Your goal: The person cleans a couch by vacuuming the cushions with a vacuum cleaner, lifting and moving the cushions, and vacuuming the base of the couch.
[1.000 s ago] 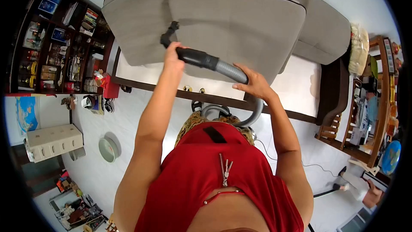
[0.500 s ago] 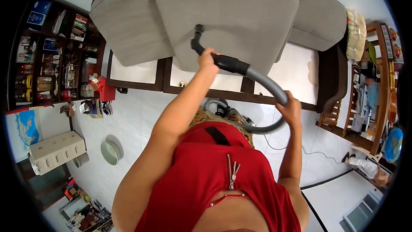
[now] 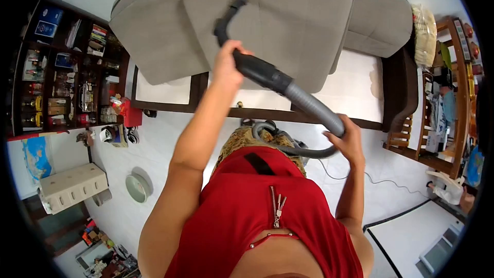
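My left hand [image 3: 228, 65] is wrapped round the black handle [image 3: 257, 70] of a vacuum cleaner. From there the black tube bends up to a small nozzle [image 3: 240, 0], which lies over the grey sofa cushion [image 3: 293, 25]. My right hand [image 3: 350, 136] is closed round the grey ribbed hose [image 3: 316, 108], lower and to the right. Below it the hose loops back toward my legs, where part of the vacuum cleaner is hidden behind my body.
A dark shelf unit [image 3: 67, 69] stands at the left, with a cream cabinet [image 3: 74, 188] and a green basin [image 3: 136, 188] below. At the right are a wooden rack [image 3: 458, 98], a cable [image 3: 391, 183] on the floor and another person [image 3: 450, 191].
Over the last second the nozzle moved right, then up the cushion. My right hand went right and down, then slightly up, with the hose. The other person's position in view shifted.
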Demonstrator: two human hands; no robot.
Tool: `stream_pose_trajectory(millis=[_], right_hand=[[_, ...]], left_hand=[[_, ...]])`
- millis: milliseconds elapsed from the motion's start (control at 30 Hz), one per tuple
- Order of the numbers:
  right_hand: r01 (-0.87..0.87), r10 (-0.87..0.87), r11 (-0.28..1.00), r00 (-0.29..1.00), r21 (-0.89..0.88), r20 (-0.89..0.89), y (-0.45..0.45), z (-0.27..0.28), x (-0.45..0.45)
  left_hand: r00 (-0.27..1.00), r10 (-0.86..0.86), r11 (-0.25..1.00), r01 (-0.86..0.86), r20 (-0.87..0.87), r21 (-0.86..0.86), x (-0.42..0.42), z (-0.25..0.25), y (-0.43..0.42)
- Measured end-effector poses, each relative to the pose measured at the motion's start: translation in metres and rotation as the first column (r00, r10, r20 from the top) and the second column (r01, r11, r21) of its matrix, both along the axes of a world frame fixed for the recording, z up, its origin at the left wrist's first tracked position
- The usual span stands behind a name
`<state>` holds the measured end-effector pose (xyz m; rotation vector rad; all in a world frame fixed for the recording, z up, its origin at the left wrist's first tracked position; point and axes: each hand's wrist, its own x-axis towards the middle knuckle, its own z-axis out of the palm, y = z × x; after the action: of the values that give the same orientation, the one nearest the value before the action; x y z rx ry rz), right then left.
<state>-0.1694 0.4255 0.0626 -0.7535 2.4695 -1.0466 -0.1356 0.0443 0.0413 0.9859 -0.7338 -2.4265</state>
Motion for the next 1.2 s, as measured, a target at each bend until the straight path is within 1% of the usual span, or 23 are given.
stream_pose_trajectory(millis=[33,67,100,133,233,333,367,400,433,467,500,567,600,667,700,767,800,833,900,967,1067,1133,1200], right_hand=[[-0.046,0.048,0.993,0.999,-0.105,0.008,-0.019,-0.01,0.002],[-0.026,0.062,0.976,0.985,-0.215,0.16,-0.036,-0.021,0.002],[-0.085,0.132,0.94,0.984,-0.331,0.122,-0.051,-0.042,0.0],[-0.104,0.149,0.93,0.983,-0.352,0.104,-0.067,-0.05,-0.001],[-0.127,0.152,0.984,0.962,-0.123,0.226,-0.099,-0.067,-0.011],[-0.083,0.086,0.996,0.992,-0.035,0.092,-0.111,-0.07,-0.016],[-0.024,0.03,0.999,0.992,-0.046,0.121,-0.109,-0.07,-0.018],[0.036,-0.027,0.998,0.988,-0.056,0.151,-0.101,-0.072,-0.021],[0.097,-0.084,0.993,0.981,-0.064,0.177,-0.097,-0.066,-0.023],[0.115,-0.11,0.992,0.99,-0.053,0.087,-0.087,-0.056,-0.022],[0.162,-0.156,0.985,0.983,-0.057,0.099,-0.072,-0.064,-0.022],[0.234,-0.234,0.972,0.972,0.011,0.01,-0.049,-0.051,-0.011],[0.278,-0.278,0.96,0.96,0.008,0.007,-0.037,-0.049,-0.004],[0.367,-0.366,0.93,0.93,0.005,-0.023,-0.013,-0.044,0.014],[0.41,-0.409,0.912,0.911,0.0,-0.05,-0.002,-0.042,0.022],[0.482,-0.481,0.876,0.876,0.02,-0.048,0.015,-0.035,0.038],[0.525,-0.526,0.85,0.85,0.03,0.024,0.015,-0.023,0.045],[0.56,-0.56,0.828,0.828,0.024,0.033,0.022,-0.026,0.049],[0.533,-0.534,0.845,0.846,-0.025,-0.005,0.028,-0.028,0.052],[0.498,-0.502,0.865,0.861,-0.064,-0.079,0.012,-0.015,0.049],[0.407,-0.406,0.913,0.908,-0.01,-0.102,-0.014,-0.019,0.035],[0.323,-0.324,0.946,0.942,-0.022,-0.084,-0.04,-0.027,0.022],[0.271,-0.273,0.962,0.958,-0.032,-0.092,-0.072,-0.016,0.007]], left_hand=[[0.999,0.03,0.997,-0.027,0.032,-0.074,0.009,0.009,-0.024],[0.998,0.059,0.997,-0.057,0.028,-0.053,0.016,0.008,-0.053],[0.999,0.051,0.994,-0.05,0.004,-0.101,0.024,0.006,-0.081],[0.994,0.104,0.988,-0.099,0.033,-0.119,0.028,0.008,-0.102],[0.971,0.237,0.96,-0.228,0.037,-0.164,0.027,0.015,-0.143],[0.969,0.24,0.959,-0.226,0.065,-0.171,0.011,0.004,-0.165],[0.981,0.19,0.976,-0.183,0.043,-0.119,0.004,-0.004,-0.165],[0.98,0.196,0.977,-0.193,0.026,-0.094,-0.007,-0.017,-0.165],[0.979,0.202,0.977,-0.201,0.006,-0.067,-0.019,-0.021,-0.158],[0.972,0.234,0.968,-0.232,0.012,-0.09,-0.031,-0.028,-0.145],[0.962,0.272,0.96,-0.272,0.001,-0.072,-0.043,-0.029,-0.126],[0.95,0.312,0.949,-0.312,-0.012,-0.034,-0.057,-0.017,-0.076],[0.959,0.275,0.955,-0.28,-0.063,-0.095,-0.062,-0.023,-0.06],[0.962,0.27,0.962,-0.271,-0.031,-0.04,-0.065,-0.009,-0.018],[0.974,0.216,0.975,-0.218,-0.071,-0.029,-0.065,-0.017,-0.008],[0.982,0.137,0.99,-0.142,-0.128,-0.025,-0.055,-0.006,0.016],[0.986,0.114,0.993,-0.114,-0.123,0.011,-0.049,0.002,0.023],[0.989,0.09,0.995,-0.084,-0.118,0.05,-0.044,0.006,0.028],[0.991,0.018,0.99,0.001,-0.133,0.144,-0.033,0.006,0.022],[0.981,-0.025,0.991,0.05,-0.192,0.126,-0.018,0.009,0.008],[0.991,0.053,0.999,-0.053,-0.123,-0.001,-0.001,0.011,-0.036],[0.996,0.062,0.991,-0.069,-0.057,-0.118,0.006,0.016,-0.071],[0.993,0.117,0.991,-0.117,-0.015,-0.059,0.003,0.016,-0.102]])
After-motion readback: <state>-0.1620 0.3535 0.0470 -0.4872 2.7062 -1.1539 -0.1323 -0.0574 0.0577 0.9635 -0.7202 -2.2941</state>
